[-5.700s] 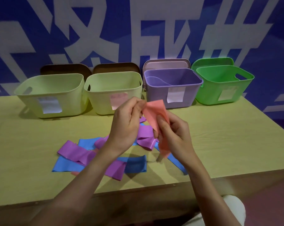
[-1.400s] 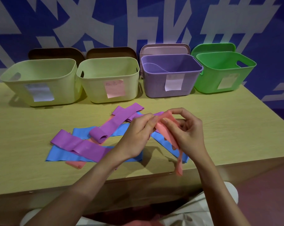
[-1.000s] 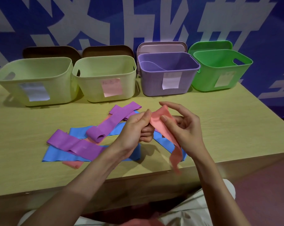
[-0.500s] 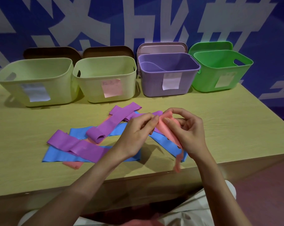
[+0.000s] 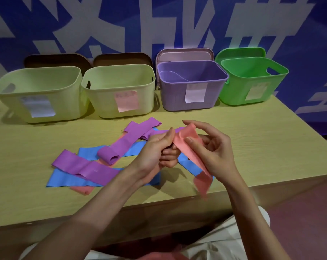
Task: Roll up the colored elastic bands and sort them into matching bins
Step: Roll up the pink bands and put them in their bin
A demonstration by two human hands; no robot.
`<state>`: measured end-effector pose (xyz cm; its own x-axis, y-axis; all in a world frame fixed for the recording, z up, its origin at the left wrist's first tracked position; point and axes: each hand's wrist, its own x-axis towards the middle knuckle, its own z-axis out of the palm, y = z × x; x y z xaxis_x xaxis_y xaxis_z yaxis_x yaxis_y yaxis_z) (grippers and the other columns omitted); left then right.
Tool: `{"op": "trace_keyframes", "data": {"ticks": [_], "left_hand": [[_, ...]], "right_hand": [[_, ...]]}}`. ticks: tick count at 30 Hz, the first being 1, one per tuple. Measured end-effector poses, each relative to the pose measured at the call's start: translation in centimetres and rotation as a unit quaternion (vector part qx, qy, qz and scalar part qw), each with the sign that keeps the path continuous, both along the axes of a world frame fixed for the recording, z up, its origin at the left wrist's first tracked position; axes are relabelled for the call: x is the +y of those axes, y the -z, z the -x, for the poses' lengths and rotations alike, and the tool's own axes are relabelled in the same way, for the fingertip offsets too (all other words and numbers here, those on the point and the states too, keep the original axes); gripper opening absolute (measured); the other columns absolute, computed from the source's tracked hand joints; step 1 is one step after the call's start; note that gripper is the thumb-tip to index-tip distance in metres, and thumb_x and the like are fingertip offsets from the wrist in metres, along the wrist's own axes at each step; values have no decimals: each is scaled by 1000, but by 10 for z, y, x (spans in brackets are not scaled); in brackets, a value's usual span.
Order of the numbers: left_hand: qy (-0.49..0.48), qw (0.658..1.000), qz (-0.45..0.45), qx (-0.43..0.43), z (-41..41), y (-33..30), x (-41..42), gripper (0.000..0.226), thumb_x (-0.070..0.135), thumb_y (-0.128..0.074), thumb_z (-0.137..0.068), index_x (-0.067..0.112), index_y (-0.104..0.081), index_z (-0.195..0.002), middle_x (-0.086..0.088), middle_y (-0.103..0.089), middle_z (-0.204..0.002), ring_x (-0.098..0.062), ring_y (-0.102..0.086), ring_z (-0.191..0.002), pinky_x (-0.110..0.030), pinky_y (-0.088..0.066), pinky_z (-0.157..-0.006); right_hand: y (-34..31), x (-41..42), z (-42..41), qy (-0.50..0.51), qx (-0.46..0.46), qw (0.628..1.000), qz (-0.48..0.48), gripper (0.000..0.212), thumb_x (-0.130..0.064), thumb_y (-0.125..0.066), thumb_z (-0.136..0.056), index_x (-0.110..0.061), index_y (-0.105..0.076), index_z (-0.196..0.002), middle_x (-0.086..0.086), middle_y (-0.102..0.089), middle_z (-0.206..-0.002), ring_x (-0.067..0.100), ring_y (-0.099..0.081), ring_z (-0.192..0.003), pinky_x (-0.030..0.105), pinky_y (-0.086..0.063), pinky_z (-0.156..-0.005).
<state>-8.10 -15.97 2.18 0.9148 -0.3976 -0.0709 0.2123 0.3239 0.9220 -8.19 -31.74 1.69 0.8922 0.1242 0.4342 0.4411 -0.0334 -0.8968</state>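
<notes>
My left hand (image 5: 155, 152) and right hand (image 5: 211, 152) pinch the top of the pink band (image 5: 189, 147) just above the counter (image 5: 252, 147). Its unrolled tail dangles below my right hand; the springy band could uncurl if my pinch slackens.

Blue wall (image 5: 177, 25) at 12 o'clock, covered in large white block characters. Pale yellow-green wood-grain table (image 5: 252, 143) fills the middle, front edge running 7 to 3 o'clock. Reddish-brown floor (image 5: 309, 212) at 4 o'clock. Light dim, soft shadows on the tabletop.
</notes>
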Motion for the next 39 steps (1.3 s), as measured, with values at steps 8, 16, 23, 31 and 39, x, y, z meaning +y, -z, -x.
{"op": "trace_keyframes", "data": {"ticks": [8, 16, 23, 31, 39], "left_hand": [[0, 998, 32, 51, -1, -1, 3, 41, 38, -47, -89, 17, -42, -54, 6, -19, -51, -5, -15, -42, -17, -12, -39], [-91, 944, -249, -198, -5, 5, 3, 47, 44, -40, -97, 11, -48, -64, 9, -39, -51, -4, -31, -45, -15, -26, -45], [-114, 825, -423, -358, 0, 10, 10, 40, 41, -36, -96, 8, -48, -77, -3, -45, -62, -17, -42, -58, -35, -35, -58], [-158, 907, -307, -240, -4, 14, 2, 36, 31, -33, -101, 19, -38, -67, 14, -35, -52, -4, -31, -48, -21, -27, -48], [-48, 995, -60, -67, 2, 5, -1, 30, 36, -39, -91, 9, -39, -76, 10, -19, -52, -3, -14, -43, -15, -16, -40]], "right_hand": [[2, 1, 0, 8, 9, 1000, -4, 11, -6, -65, -88, -14, -69, -96, -6, -58, -58, 6, -32, -49, 21, -24, -45], [4, 2, -1, 18, 46, 999, -21, 12, -4, -64, -88, -14, -70, -89, -16, -56, -53, -1, -36, -45, 14, -28, -45], [9, 6, -3, 14, 82, 996, -17, 9, -11, -68, -85, -19, -69, -90, -12, -63, -58, -1, -48, -52, 14, -37, -49], [12, 12, 2, 20, 82, 996, -25, 15, -22, -67, -80, -11, -57, -75, 7, -59, -53, 9, -49, -47, 18, -35, -45], [9, 5, 1, 21, 79, 996, -46, 18, -18, -73, -83, -17, -59, -94, 13, -60, -53, 16, -47, -49, 22, -34, -45]]}}
